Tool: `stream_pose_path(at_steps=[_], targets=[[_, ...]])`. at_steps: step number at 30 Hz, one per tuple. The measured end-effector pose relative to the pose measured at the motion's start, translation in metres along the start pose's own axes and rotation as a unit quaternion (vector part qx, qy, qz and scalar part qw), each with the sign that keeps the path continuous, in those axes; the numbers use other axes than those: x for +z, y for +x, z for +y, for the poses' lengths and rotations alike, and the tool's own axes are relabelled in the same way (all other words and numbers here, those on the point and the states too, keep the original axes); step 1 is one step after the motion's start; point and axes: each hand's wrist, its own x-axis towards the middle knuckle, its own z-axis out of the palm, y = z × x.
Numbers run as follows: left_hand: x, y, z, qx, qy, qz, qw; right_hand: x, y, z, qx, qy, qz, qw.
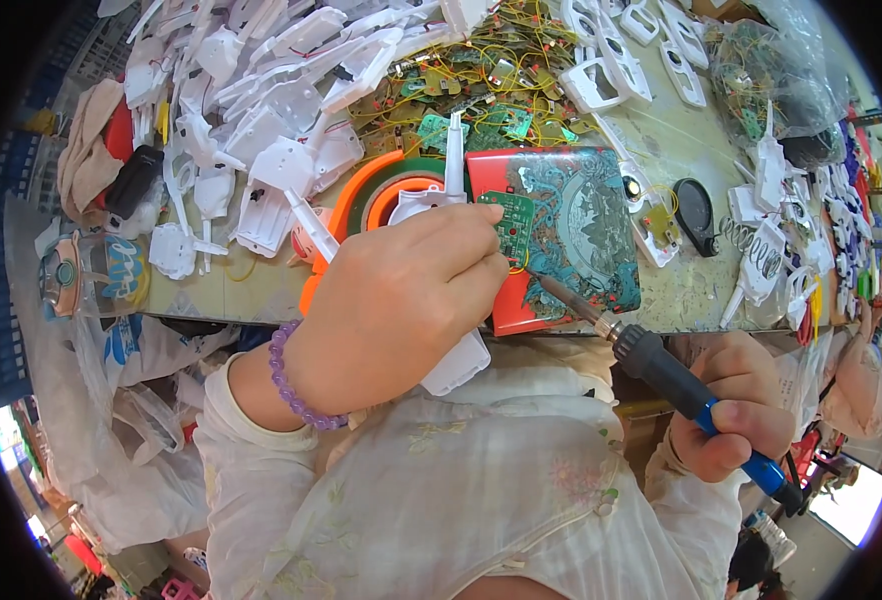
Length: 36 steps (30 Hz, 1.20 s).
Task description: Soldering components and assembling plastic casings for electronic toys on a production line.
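My left hand, with a purple bead bracelet at its wrist, is closed with its fingertips pinching a small green circuit board. A white plastic housing shows under that hand, its narrow arm pointing away from me; the palm's hold on it is hidden. In my right hand is a soldering iron with a black and blue handle. Its tip is close to the board's lower edge; I cannot tell whether they touch. Beneath the board lies a red, box-like block with a dark patterned top.
Behind my left hand sits an orange tape roll. White plastic housings are heaped at the far left, beside a pile of wired circuit boards. An open white shell and a black oval part lie right of the block.
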Motion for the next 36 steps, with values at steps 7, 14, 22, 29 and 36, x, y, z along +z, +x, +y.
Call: stream_pose_path(at_steps=[7, 14, 22, 29, 36], targets=[[0.000, 0.000, -0.001, -0.003, -0.003, -0.010, 1.000, 0.001, 0.000, 0.001, 0.018, -0.029, -0.035, 0.999], [0.000, 0.000, -0.001, -0.004, -0.005, -0.006, 1.000, 0.001, 0.001, -0.001, 0.027, -0.041, -0.042, 0.998], [0.000, -0.001, -0.001, -0.010, -0.003, -0.007, 1.000, 0.003, 0.000, 0.003, 0.023, -0.037, -0.045, 0.998], [-0.001, 0.003, 0.002, 0.004, 0.010, -0.012, 1.000, -0.027, -0.002, -0.006, -0.030, -0.049, 0.116, 0.992], [0.000, 0.007, 0.006, -0.010, 0.032, 0.015, 0.999, -0.134, -0.037, -0.021, -0.112, -0.827, 0.101, 0.541]])
